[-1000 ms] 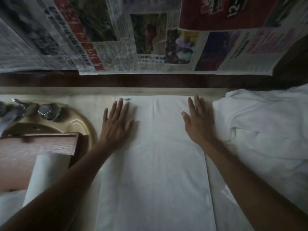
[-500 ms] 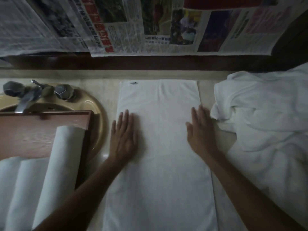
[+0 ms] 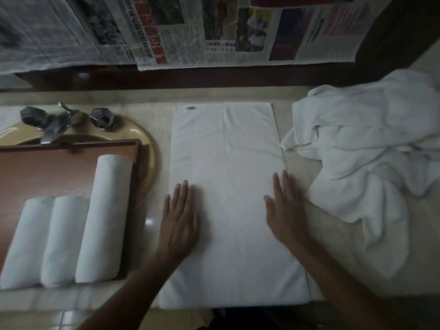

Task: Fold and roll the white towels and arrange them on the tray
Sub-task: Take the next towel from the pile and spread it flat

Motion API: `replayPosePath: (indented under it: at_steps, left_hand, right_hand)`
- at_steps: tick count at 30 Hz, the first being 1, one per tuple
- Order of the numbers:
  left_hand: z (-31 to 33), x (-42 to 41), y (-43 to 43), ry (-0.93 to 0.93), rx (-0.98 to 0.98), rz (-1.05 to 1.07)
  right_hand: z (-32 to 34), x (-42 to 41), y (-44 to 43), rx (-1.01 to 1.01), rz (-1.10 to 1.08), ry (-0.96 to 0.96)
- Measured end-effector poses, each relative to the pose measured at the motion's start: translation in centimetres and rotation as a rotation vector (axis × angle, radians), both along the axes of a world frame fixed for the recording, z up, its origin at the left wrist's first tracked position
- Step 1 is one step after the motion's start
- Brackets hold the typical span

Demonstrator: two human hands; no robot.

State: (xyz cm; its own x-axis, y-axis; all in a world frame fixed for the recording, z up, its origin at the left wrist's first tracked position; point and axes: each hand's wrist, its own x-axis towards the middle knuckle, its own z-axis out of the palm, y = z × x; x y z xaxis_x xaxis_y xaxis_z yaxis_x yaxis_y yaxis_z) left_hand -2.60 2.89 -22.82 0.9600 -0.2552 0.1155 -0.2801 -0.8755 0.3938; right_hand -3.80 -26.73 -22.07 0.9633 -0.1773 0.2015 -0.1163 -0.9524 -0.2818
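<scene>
Tray (image 3: 47,172) and towel pile (image 3: 369,163) partly beyond the frame edges.

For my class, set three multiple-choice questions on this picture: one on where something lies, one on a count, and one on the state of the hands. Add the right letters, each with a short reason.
1. Where does the crumpled heap of white towels lie, relative to the flat folded white towel?
A. to its right
B. to its left
C. on top of it

2. How many rolled white towels lie on the reddish-brown wooden tray?
A. one
B. three
C. five

3. How are the left hand and the right hand placed?
A. gripping a roll
B. clenched in the air
C. flat on the folded towel, fingers straight

Answers:
1 A: the heap sits to the right of the flat towel.
2 B: two shorter rolls and one longer roll lie side by side.
3 C: both palms lie flat near the towel's side edges.
</scene>
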Motion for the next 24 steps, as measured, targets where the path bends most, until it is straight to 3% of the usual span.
replayPosePath:
  at_steps: [5, 8, 13, 18, 24]
  left_hand:
    - [-0.8, -8.2, -3.0, 0.056, -0.024, -0.134]
    - [-1.2, -8.1, 1.0, 0.034, 0.049, -0.093]
    - [-1.2, -9.5, 6.0, 0.067, 0.05, -0.014]
    - [-0.4, -12.5, 1.6, 0.108, 0.056, -0.144]
    - [-0.3, -14.1, 2.2, 0.14, 0.114, -0.178]
  right_hand:
    - [-0.8, -9.4, 7.8, -0.039, 0.243, 0.129]
    - [-1.3, -9.8, 3.6, -0.046, 0.201, 0.128]
    - [-0.7, -10.0, -1.5, -0.01, -0.081, 0.182]
    - [-0.9, -12.9, 5.5, -0.046, 0.15, 0.175]
    - [-0.6, -15.1, 5.2, -0.069, 0.15, 0.219]
